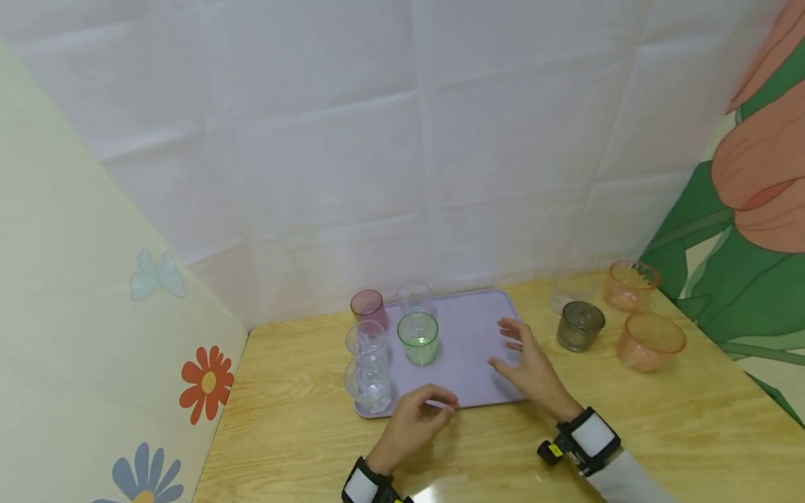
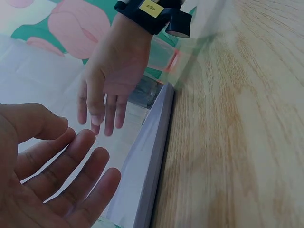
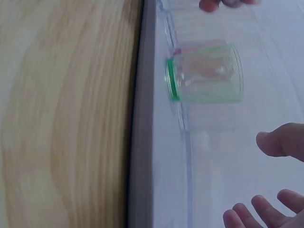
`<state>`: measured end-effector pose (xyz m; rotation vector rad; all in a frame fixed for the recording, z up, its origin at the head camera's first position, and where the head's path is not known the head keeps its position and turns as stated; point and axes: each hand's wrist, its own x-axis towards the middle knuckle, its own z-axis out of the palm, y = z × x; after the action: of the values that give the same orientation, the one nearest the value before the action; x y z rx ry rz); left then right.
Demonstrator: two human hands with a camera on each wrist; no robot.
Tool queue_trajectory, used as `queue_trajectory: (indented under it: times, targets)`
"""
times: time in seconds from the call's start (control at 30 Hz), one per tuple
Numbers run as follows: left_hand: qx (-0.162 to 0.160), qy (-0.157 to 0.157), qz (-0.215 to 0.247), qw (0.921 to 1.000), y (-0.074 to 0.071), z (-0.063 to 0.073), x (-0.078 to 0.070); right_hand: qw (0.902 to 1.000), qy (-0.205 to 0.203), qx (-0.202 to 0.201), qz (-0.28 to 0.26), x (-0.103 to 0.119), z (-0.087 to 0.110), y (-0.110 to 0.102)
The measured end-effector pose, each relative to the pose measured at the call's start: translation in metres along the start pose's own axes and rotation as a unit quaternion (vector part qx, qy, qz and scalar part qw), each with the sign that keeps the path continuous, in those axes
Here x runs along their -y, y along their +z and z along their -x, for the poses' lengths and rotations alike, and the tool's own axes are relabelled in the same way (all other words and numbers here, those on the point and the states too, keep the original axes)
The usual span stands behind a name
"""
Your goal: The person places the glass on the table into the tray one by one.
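Note:
A lilac tray (image 1: 473, 328) lies on the table near the back wall. On it stands a green-tinted glass (image 1: 419, 342), with a clear glass (image 1: 415, 297) behind. Along the tray's left side are a pink-purple glass (image 1: 369, 309) and two clear glasses, one in front of the other (image 1: 367, 384). My left hand (image 1: 411, 423) hovers by the tray's front edge, fingers loosely bent, holding nothing. Over the tray's right part, my right hand (image 1: 531, 367) has its fingers spread and thumb apart, also holding nothing. The right wrist view shows the green glass (image 3: 206, 76) beyond my right fingers (image 3: 266, 211).
On the wooden table (image 1: 283, 405), right of the tray, stand a dark grey glass (image 1: 580, 327), a clear bowl (image 1: 571, 290) and two orange-tinted bowls, one behind (image 1: 631, 285) and one nearer (image 1: 650, 342). A white sheet (image 1: 314, 175) covers the wall behind.

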<state>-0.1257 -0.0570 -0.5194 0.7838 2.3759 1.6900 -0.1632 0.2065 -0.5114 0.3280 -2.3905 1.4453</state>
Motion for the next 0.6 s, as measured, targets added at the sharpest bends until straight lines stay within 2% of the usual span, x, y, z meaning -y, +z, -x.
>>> queue_trajectory:
  times: [0.17,0.4,0.5,0.6]
  targets:
    - [-0.002,0.005,-0.005,1.0,0.001,0.0,0.0,0.9975,-0.026,-0.039,0.053,-0.011,-0.004,-0.022]
    - [0.008,-0.006,0.013,0.9999,0.0,0.001,-0.002,0.9922,-0.013,-0.079,0.095,-0.023,-0.007,-0.056]
    - [0.009,-0.012,0.018,0.9997,-0.001,0.002,-0.003,0.9874,-0.018,-0.114,0.109,-0.029,-0.007,-0.066]
    - [0.008,-0.011,0.016,0.9998,-0.002,0.002,-0.003,0.9792,-0.046,-0.16,0.117,-0.037,-0.008,-0.074]
